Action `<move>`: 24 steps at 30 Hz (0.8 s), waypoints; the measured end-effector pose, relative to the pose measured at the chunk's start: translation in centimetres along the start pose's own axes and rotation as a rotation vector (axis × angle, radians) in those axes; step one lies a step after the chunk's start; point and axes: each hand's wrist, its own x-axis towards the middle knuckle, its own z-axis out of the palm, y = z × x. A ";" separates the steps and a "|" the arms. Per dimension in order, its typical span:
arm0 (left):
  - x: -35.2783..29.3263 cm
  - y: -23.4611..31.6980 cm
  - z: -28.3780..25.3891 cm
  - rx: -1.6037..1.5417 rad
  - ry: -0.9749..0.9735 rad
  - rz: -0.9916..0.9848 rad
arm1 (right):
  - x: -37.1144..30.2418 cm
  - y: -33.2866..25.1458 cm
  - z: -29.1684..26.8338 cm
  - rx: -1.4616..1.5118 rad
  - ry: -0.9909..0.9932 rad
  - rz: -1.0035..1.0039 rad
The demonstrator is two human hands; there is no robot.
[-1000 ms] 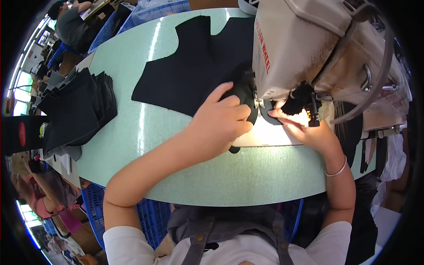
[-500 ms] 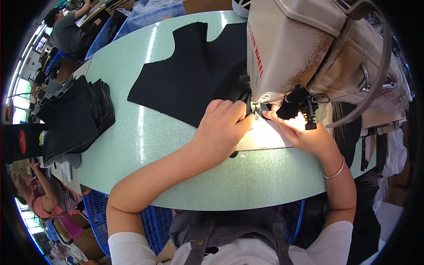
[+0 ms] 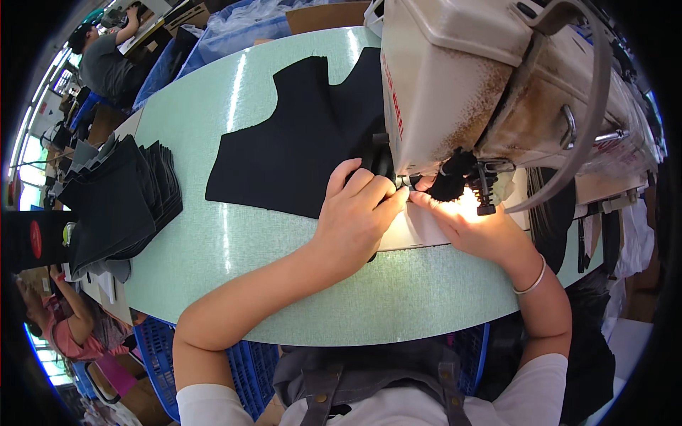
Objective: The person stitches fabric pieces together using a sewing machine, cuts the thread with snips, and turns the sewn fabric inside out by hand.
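Note:
A large black fabric piece (image 3: pixel 284 142) with curved cut-outs lies on the pale green table, its right part running under the head of a beige sewing machine (image 3: pixel 447 78). My left hand (image 3: pixel 355 220) is closed on the fabric's near edge, thumb and forefinger pressed together just left of the presser foot (image 3: pixel 403 182). From the other side, my right hand (image 3: pixel 483 231) reaches in under the lamp. Its fingertips pinch at the work beside the foot and nearly meet my left thumb. The fabric between my fingertips is mostly hidden.
A stack of black cut pieces (image 3: pixel 117 195) sits at the table's left end. Blue crates (image 3: pixel 245 32) with plastic bags stand beyond the table (image 3: pixel 192 263), and a blue basket (image 3: pixel 153 355) is below its near edge. Two other people work at the left.
The fabric's left end has swung nearer to me. My right fingertips have come closer to my left thumb. The whole view has also shifted slightly.

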 end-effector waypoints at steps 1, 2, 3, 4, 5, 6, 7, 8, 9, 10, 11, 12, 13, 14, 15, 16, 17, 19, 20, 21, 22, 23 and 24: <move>0.0 0.0 -0.1 0.002 0.005 0.003 | 0.1 -0.1 -0.1 -0.040 -0.002 -0.010; -0.1 0.0 -0.3 0.017 -0.011 0.012 | 0.0 -0.2 -0.2 -0.079 -0.004 -0.020; -0.2 -0.1 -0.4 0.033 -0.026 0.021 | 0.2 -0.2 -0.3 -0.030 -0.069 0.011; -0.1 -0.3 -0.6 0.036 -0.023 0.021 | 0.2 -0.3 -0.3 0.012 -0.039 -0.012; -0.2 -0.4 -0.8 0.046 -0.048 0.038 | 0.2 -0.2 -0.5 0.017 -0.131 0.041; -0.2 -0.6 -1.0 0.055 -0.073 0.054 | 0.4 -0.2 -0.3 0.029 -0.068 0.030; -0.1 -0.9 -1.2 0.060 -0.068 0.055 | 0.2 0.1 -0.6 0.032 -0.033 0.020; 0.1 -1.4 -1.4 0.012 -0.061 0.085 | 0.2 0.3 -0.7 0.035 0.002 0.010; 0.3 -1.9 -1.7 -0.031 -0.073 0.108 | 0.0 0.7 -1.1 -0.069 -0.064 -0.032; 0.5 -2.4 -1.9 -0.032 -0.057 0.116 | 0.0 1.0 -1.3 -0.180 -0.137 -0.057; 0.6 -3.0 -2.3 -0.003 -0.061 0.148 | 0.1 1.4 -1.4 -0.171 -0.127 -0.073; 0.8 -3.5 -2.7 0.030 -0.067 0.179 | 0.2 1.7 -1.6 -0.179 0.052 -0.147; 1.1 -4.1 -3.0 0.021 -0.096 0.239 | 0.6 2.1 -1.4 -0.177 0.228 -0.210; 1.4 -4.3 -3.2 0.030 -0.114 0.245 | 0.8 2.5 -1.5 -0.192 0.239 -0.220; 1.5 -4.4 -3.4 0.003 -0.155 0.274 | 1.4 2.7 -1.0 -0.095 0.242 -0.183; 1.7 -4.3 -3.4 -0.025 -0.196 0.304 | 1.4 2.9 -1.0 -0.050 0.245 -0.164; 1.7 -4.1 -3.6 -0.022 -0.192 0.311 | 1.4 3.0 -0.9 -0.005 0.249 -0.146; 1.7 -3.2 -3.7 0.079 -0.258 0.318 | 1.0 3.3 -0.9 0.258 0.037 0.082; 1.6 -2.8 -3.7 0.092 -0.259 0.323 | 0.7 3.4 -1.0 0.342 -0.030 0.163; 1.6 -2.3 -3.7 0.179 -0.252 0.342 | 0.5 3.4 -0.8 0.540 0.032 0.157; 1.5 -2.0 -3.6 0.261 -0.246 0.359 | 0.4 3.6 -0.5 0.715 0.097 0.134; 1.5 -1.9 -3.6 0.289 -0.233 0.355 | 0.4 3.7 -0.3 0.733 0.096 0.149; 1.5 -1.9 -3.6 0.297 -0.224 0.360 | 0.5 3.7 0.1 0.583 0.098 0.089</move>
